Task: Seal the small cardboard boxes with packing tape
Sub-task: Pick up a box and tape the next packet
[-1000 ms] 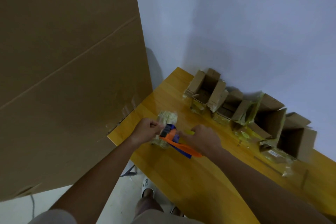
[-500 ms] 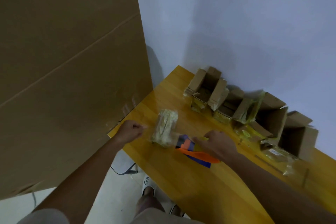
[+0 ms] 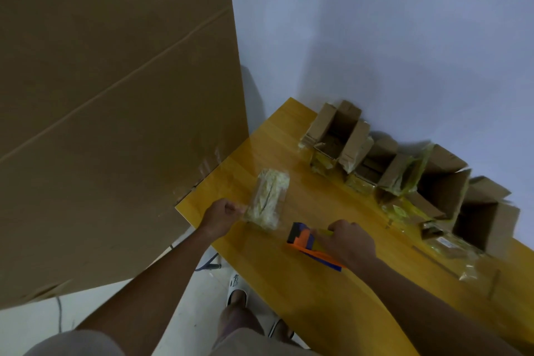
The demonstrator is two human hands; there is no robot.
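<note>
A small box wrapped in clear tape [image 3: 268,201] lies on the yellow wooden table [image 3: 312,292] near its left edge. My left hand [image 3: 221,215] pinches the end of a clear tape strip at the box's left side. My right hand [image 3: 348,243] grips an orange and blue tape dispenser [image 3: 306,240] resting on the table to the right of the box. Several open cardboard boxes [image 3: 439,191] with loose tape stand in a row along the wall.
A very large cardboard sheet [image 3: 115,95] stands upright at the left, touching the table's corner. A white wall [image 3: 375,37] is behind the table. My feet in white slippers [image 3: 237,292] and a cable are on the pale floor below.
My right hand has pulled the dispenser away from the box to the right and down. My left hand has moved left off the box top to its side, holding the tape end.
</note>
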